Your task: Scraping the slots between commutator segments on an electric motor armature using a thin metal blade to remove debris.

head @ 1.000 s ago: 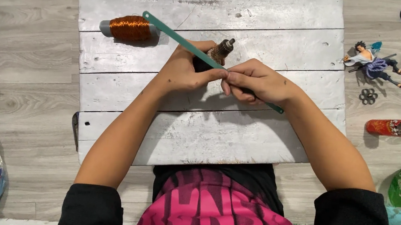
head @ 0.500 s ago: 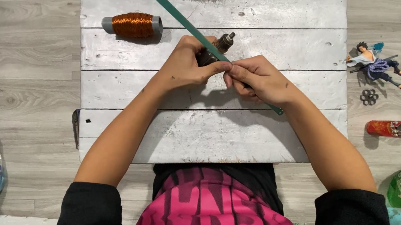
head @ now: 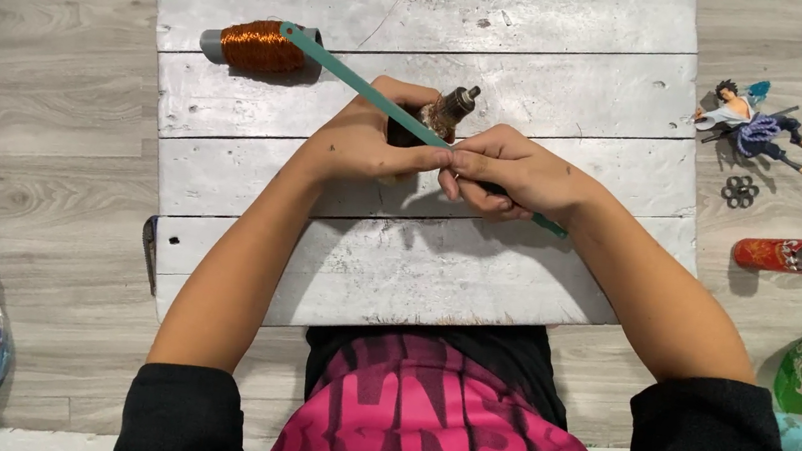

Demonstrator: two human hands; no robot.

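Left hand (head: pixel 370 141) gripping small motor part (head: pixel 444 115) mid-surface, right hand (head: pixel 508 172) pinched on teal blade (head: pixel 357 79) w/ fingers closed, copper wire spool (head: pixel 255 45) nr far-left corner of surface (head: pixel 542 50).

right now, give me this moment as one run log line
left hand: grips small motor part | right hand: holds teal blade across it | copper wire spool: on white board, apart
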